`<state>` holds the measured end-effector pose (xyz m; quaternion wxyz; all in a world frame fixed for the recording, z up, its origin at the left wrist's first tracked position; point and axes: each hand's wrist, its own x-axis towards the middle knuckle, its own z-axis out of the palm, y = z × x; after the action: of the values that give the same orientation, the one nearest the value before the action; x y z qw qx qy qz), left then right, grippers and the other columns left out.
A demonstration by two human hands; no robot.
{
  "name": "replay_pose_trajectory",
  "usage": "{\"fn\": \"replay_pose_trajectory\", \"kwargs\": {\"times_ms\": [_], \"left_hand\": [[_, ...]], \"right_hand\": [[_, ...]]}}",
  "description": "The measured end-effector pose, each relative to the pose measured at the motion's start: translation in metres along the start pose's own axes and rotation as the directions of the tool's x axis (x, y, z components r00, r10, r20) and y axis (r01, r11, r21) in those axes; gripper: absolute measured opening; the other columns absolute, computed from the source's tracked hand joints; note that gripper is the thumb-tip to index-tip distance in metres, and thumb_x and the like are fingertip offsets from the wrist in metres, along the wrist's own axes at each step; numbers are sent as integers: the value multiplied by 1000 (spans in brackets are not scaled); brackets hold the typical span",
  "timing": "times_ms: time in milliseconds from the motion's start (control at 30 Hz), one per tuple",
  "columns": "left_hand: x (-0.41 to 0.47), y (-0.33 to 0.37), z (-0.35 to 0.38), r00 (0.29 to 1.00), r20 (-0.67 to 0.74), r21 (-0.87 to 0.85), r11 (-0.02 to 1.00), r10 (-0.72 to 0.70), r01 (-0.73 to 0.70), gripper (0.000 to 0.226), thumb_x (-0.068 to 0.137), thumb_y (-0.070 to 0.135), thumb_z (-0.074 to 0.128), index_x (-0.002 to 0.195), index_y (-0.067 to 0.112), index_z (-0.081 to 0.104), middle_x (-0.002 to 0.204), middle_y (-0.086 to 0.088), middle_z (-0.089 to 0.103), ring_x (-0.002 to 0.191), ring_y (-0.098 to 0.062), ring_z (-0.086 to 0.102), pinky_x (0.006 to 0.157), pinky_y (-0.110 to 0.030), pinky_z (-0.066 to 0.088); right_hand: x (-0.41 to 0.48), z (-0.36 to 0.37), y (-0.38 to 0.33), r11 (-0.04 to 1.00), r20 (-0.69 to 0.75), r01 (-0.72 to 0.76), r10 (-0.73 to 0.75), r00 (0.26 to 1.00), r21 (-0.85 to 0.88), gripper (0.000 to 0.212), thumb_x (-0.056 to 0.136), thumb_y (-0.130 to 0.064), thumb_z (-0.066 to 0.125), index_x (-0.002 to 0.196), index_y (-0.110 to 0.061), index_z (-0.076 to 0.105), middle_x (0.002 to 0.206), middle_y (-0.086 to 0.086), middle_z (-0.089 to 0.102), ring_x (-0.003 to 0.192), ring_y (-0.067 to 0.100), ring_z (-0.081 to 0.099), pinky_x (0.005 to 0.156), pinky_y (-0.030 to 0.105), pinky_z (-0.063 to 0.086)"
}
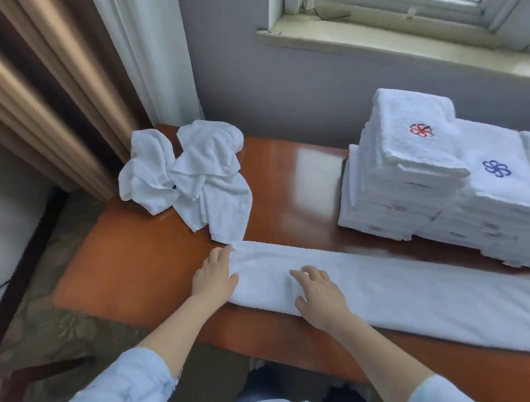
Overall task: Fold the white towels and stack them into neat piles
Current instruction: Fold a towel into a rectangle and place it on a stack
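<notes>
A long white towel [398, 289], folded lengthwise into a strip, lies across the near part of the orange-brown table [145, 260]. My left hand [214, 276] rests flat at the strip's left end, fingers on its edge. My right hand [319, 292] lies on the towel a little to the right, fingers spread and straight. At the table's far left lies a crumpled heap of white towels [193, 176]. On the right stand neat piles of folded towels: a tall pile with a red emblem [408, 164] and a lower pile with a blue emblem [506, 202].
A grey wall and a window sill [402, 46] run behind the table. Brown and white curtains [70, 72] hang at the left. Patterned carpet [50, 325] lies to the left of the table's near corner, and a white bed edge [6, 218] shows at the far left.
</notes>
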<state>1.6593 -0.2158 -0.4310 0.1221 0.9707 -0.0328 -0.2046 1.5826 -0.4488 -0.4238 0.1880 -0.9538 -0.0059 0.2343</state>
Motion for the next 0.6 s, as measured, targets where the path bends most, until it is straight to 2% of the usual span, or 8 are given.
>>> {"fn": "replay_pose_trajectory", "kwargs": {"times_ms": [133,233,433,600], "left_hand": [[21,-6,1,999,22,-77,997,23,-21,62,99,35,50,152,27,20,150,2,32,128,-20,46,94,-38,47],[37,-6,0,999,17,-104,994,44,-42,54,100,35,48,150,27,28,147,0,36,124,-21,49,89,-37,48],[51,-8,0,999,8,-124,991,49,-47,38,98,31,54,134,24,46,133,-2,44,112,-21,56,83,-37,50],[60,-2,-2,999,-25,-133,990,39,-42,27,94,27,58,119,21,54,121,0,47,104,-19,54,74,-31,44]], "right_hand": [[2,10,-11,997,29,-33,35,999,-63,57,93,-31,50,147,-33,31,157,1,21,138,28,25,105,35,37],[7,13,-14,993,31,-47,51,998,-104,58,90,-36,51,145,-35,32,155,4,21,136,30,25,106,37,35],[10,13,-15,995,77,-94,96,992,-35,61,87,-40,54,144,-40,32,157,1,15,141,30,17,109,40,34],[9,13,-14,994,82,-109,110,991,-16,61,87,-39,54,144,-40,32,156,0,15,142,30,15,107,38,36]]}}
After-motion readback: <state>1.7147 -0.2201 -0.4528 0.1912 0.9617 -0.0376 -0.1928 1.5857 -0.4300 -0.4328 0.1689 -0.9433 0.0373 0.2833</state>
